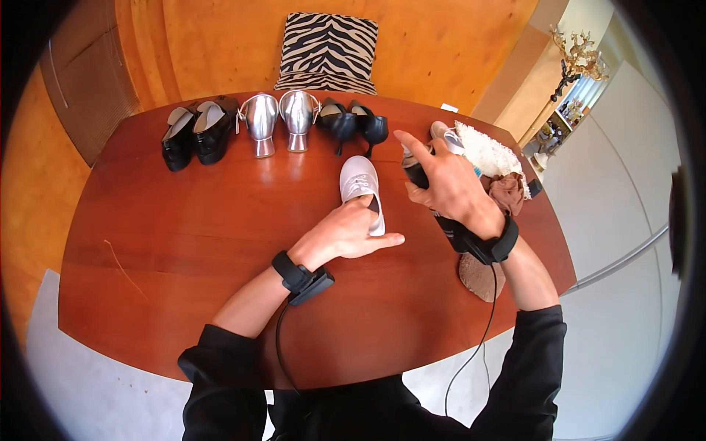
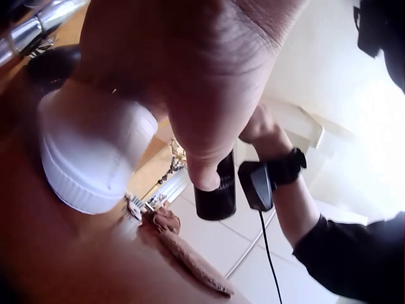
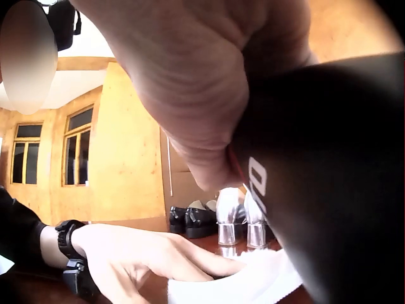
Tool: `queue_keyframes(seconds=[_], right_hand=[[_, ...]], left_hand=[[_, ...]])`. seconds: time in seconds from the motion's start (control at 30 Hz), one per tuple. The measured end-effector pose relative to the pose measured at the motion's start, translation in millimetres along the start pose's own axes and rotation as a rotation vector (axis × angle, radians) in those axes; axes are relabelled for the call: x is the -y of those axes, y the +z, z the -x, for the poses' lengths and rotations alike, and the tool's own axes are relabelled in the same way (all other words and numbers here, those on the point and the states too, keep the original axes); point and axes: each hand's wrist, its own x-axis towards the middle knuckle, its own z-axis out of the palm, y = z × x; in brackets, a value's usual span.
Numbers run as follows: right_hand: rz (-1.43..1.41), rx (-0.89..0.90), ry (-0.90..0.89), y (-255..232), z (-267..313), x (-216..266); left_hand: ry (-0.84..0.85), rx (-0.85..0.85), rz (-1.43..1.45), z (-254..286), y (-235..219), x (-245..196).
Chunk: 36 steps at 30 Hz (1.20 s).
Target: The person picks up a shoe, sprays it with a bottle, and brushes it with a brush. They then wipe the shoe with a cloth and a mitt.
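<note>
The fingers of my left hand (image 1: 342, 231) reach into the opening of a white lace-up sneaker (image 1: 358, 176), and the thumb sticks straight out to the right. Those fingertips are hidden inside the shoe. In the left wrist view the sneaker's (image 2: 95, 149) ribbed white sole edge faces the camera. My right hand (image 1: 456, 180) grips a black spray can (image 2: 218, 199), held to the right of the sneaker, its index finger stretched out over the can's top. White lettering shows on the can (image 3: 256, 177) in the right wrist view.
Along the table's (image 1: 184, 264) back edge stand black shoes (image 1: 195, 136), silver heeled shoes (image 1: 260, 121) and black heels (image 1: 353, 125). To the right lie another sneaker (image 1: 439, 131), a fluffy white cloth (image 1: 489, 154), a brown cloth (image 1: 507, 192) and a brown fuzzy oval piece (image 1: 482, 278). Cables hang from both wrists.
</note>
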Motion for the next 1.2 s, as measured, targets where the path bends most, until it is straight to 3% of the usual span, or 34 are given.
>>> queue_keyframes(seconds=[0.2,0.23,0.27,0.33,0.47,0.57,0.8,0.9,0.97,1.0,1.07,1.13,1.2], right_hand=[[-0.157,0.175,0.021,1,27,11],[-0.15,0.197,0.03,3,29,11],[-0.153,0.195,0.033,1,32,12],[-0.187,0.247,0.138,-6,37,15],[-0.309,0.246,0.024,-4,54,27],[-0.358,0.358,0.006,0,62,39],[-0.313,0.203,0.032,9,62,27],[-0.34,0.235,0.016,5,65,33],[-0.328,0.21,0.047,5,64,30],[-0.319,0.187,0.074,6,63,27],[-0.319,0.137,0.112,8,63,20],[-0.309,0.094,0.096,1,63,20],[-0.288,0.137,0.041,-4,68,27]], left_hand=[[-0.006,-0.011,0.174,-3,-6,11],[0.058,-0.124,0.215,-1,-8,9],[0.058,-0.12,0.213,0,-12,6],[-0.221,0.032,0.295,2,-25,-3],[-0.212,-0.155,0.183,-5,-1,15],[-0.28,-0.243,0.101,-7,8,16],[-0.179,-0.252,0.249,-12,15,22],[-0.181,-0.215,0.34,-13,14,21],[-0.213,-0.14,0.675,-13,14,21],[-0.21,-0.136,0.673,-13,14,20],[-0.284,-0.123,1.177,-14,11,18],[-0.267,-0.105,1.264,-13,7,16],[-0.292,-0.21,1.208,-11,6,10]])
